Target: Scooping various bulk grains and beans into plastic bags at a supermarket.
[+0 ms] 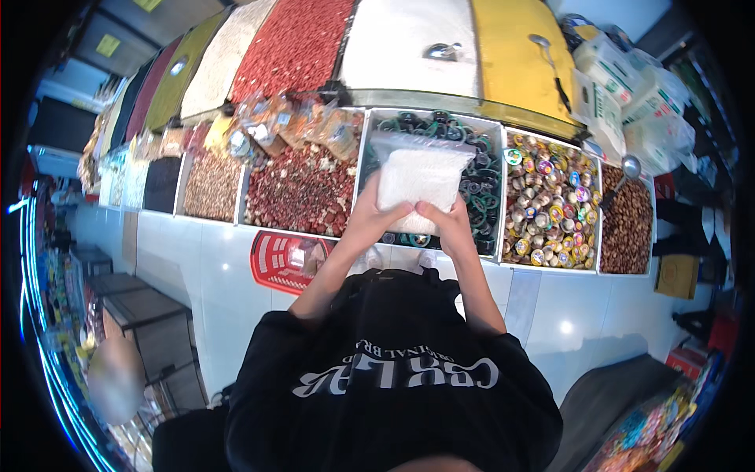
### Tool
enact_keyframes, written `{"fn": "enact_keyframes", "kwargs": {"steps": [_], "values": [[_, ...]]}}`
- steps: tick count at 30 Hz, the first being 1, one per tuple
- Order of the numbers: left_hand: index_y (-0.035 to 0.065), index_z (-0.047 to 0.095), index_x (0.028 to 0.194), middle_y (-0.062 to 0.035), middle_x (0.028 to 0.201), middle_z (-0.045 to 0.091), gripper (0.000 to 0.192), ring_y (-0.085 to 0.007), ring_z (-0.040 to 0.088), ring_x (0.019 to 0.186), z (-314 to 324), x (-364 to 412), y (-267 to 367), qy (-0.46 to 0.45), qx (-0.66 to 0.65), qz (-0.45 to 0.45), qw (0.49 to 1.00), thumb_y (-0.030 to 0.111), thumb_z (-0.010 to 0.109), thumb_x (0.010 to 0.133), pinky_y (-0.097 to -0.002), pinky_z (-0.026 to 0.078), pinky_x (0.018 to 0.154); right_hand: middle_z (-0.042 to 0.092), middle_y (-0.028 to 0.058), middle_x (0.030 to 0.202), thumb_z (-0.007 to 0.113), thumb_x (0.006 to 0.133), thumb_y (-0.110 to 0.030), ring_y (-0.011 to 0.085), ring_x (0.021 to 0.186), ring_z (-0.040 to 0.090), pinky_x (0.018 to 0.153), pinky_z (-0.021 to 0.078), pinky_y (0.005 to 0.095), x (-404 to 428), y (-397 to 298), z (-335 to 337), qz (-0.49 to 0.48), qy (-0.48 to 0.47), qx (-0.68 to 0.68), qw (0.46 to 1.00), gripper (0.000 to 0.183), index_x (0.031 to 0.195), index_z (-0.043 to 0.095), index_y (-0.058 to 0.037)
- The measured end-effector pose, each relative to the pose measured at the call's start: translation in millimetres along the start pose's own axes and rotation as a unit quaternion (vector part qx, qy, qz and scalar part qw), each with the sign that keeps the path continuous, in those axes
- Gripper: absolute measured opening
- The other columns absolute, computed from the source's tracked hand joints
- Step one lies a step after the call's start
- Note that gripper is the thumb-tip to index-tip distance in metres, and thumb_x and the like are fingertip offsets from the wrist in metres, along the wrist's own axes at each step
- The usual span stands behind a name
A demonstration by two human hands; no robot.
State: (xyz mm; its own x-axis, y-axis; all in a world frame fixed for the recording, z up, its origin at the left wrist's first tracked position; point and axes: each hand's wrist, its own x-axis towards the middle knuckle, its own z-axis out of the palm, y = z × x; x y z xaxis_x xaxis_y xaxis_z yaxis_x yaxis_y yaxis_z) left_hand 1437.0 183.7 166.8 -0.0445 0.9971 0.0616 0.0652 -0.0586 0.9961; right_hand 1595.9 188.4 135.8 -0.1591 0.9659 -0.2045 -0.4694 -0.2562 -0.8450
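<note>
A clear zip bag of fine white grains or powder (422, 177) is held upright between my two hands. My left hand (373, 206) grips its left lower side, and my right hand (446, 221) grips its right lower side; both thumbs press on the near face, almost touching. Behind and beneath the bag is a white-walled bin of dark round packs with green rims (481, 171). To the right lies a bin of small round wrapped packs (548, 206), and to the left a bin of mixed red and pale dried goods (301, 189).
A metal scoop (442, 52) rests in white goods at the back; a ladle (551, 68) lies on yellow grain. White plastic bags (655, 106) are piled at right. Another ladle (625, 174) sits over brown nuts. A red basket (283, 262) stands on the floor below the bins.
</note>
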Motion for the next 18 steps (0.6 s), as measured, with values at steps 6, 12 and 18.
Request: {"fn": "enact_keyframes", "kwargs": {"steps": [6,12,18], "values": [[0.0011,0.041,0.126,-0.008,0.117,0.054,0.053,-0.0165,0.052,0.108,-33.9,-54.8,-17.1,0.007,-0.136,-0.137,0.981,0.003,0.066,0.079,-0.0321,0.042,0.093,0.063,0.0089,0.103,0.074,0.073,-0.011,0.0147,0.092,0.06,0.081,0.0478,0.0295,0.5,30.8,9.9,0.087,-0.138,-0.106,0.981,0.047,0.114,0.054,0.0004],[0.0031,0.054,0.11,-0.0083,0.104,0.059,0.034,-0.0193,0.057,0.097,-128.3,-136.7,-3.4,0.166,-0.038,-0.157,0.973,0.006,0.065,0.078,-0.0342,0.046,0.085,0.064,0.0118,0.103,0.076,0.069,-0.016,0.0183,0.095,0.06,0.086,0.0442,0.031,-2.3,103.9,44.6,0.082,-0.411,-0.233,0.878,0.052,0.114,0.056,0.0017],[0.0038,0.061,0.082,-0.0101,0.08,0.06,0.008,-0.0262,0.06,0.076,-184.6,-185.0,15.6,0.075,0.42,-0.143,0.893,0.009,0.064,0.077,-0.0344,0.047,0.065,0.059,0.017,0.113,0.075,0.069,-0.016,0.0261,0.107,0.057,0.089,0.0427,0.0334,-18.4,178.7,112.5,0.068,-0.504,-0.281,0.814,0.053,0.116,0.054,-0.0027]]}}
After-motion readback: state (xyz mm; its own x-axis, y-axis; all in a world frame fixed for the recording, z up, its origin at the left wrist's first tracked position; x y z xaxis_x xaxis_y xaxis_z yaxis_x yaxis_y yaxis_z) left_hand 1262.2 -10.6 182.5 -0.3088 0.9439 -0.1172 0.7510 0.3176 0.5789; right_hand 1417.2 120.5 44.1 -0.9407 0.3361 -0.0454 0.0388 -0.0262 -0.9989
